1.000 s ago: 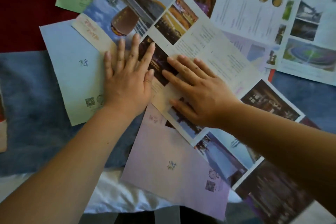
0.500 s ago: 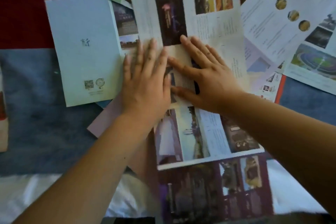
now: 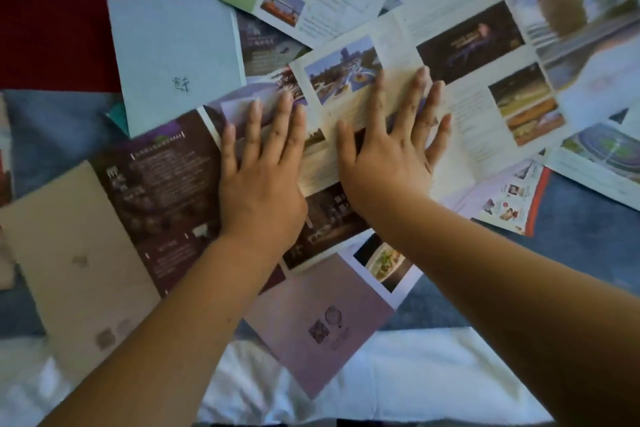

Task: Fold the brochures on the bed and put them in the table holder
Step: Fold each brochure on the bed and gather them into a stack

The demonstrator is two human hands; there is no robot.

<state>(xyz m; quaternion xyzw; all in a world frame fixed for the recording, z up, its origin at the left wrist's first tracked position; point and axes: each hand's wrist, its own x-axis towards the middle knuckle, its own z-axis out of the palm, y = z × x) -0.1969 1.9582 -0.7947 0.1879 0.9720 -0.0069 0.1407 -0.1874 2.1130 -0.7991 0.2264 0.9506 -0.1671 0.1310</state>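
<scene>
Both hands lie flat with straight, spread fingers, grasping nothing: the left hand (image 3: 263, 180) presses on a dark purple unfolded paper brochure (image 3: 166, 170), the right hand (image 3: 391, 156) on a white photo-printed paper brochure (image 3: 349, 80), both on the blue-covered bed (image 3: 52, 135)

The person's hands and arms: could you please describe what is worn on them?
Both the left hand and the right hand are bare: no gloves, and no rings show on the fingers. The forearms are uncovered as far as the edge of the picture, with no sleeves, watch or bracelets in view.
</scene>
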